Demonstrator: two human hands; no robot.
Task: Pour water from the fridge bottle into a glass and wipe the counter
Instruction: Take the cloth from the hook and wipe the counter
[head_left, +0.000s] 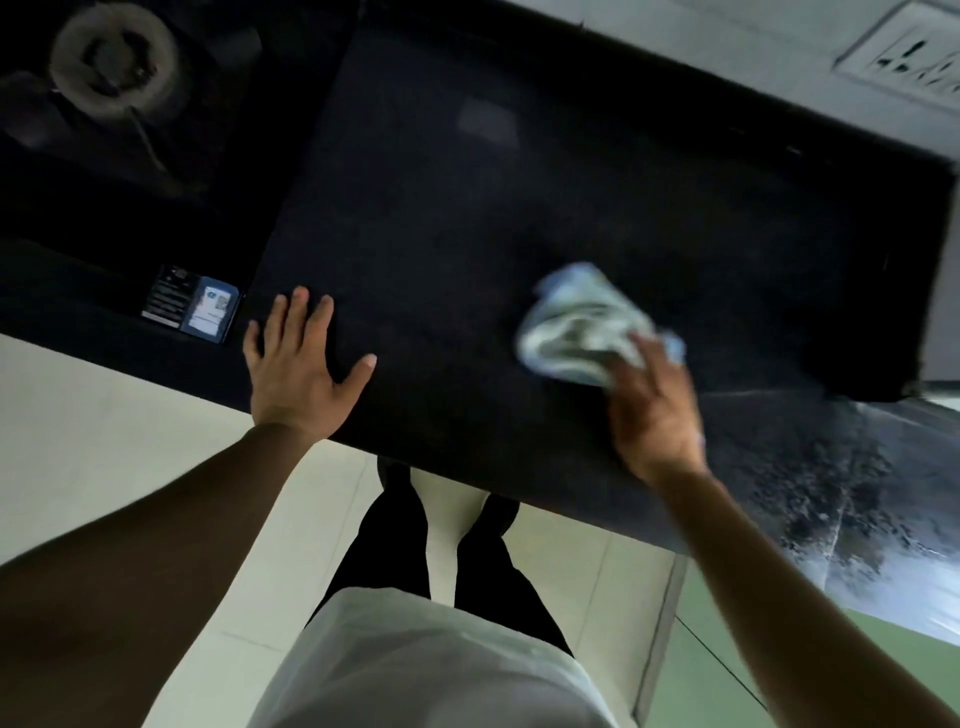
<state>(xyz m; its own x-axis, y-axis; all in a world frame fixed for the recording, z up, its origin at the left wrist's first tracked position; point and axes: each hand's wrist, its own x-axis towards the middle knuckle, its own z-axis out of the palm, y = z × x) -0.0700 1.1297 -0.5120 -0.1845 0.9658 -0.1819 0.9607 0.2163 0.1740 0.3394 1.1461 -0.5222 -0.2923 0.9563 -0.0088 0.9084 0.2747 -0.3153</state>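
Note:
A crumpled blue and white cloth (582, 322) lies bunched on the dark stone counter (467, 218), right of the middle. My right hand (654, 410) grips the cloth's near edge and is blurred with motion. My left hand (301, 369) rests flat on the counter near its front edge, fingers spread and straight, holding nothing. No bottle or glass shows in this view.
A black gas stove (114, 73) with a burner ring sits at the far left, with a sticker label (192, 306) on its front. A wall socket (909, 57) is at the top right. Pale floor tiles and my legs lie below the counter edge.

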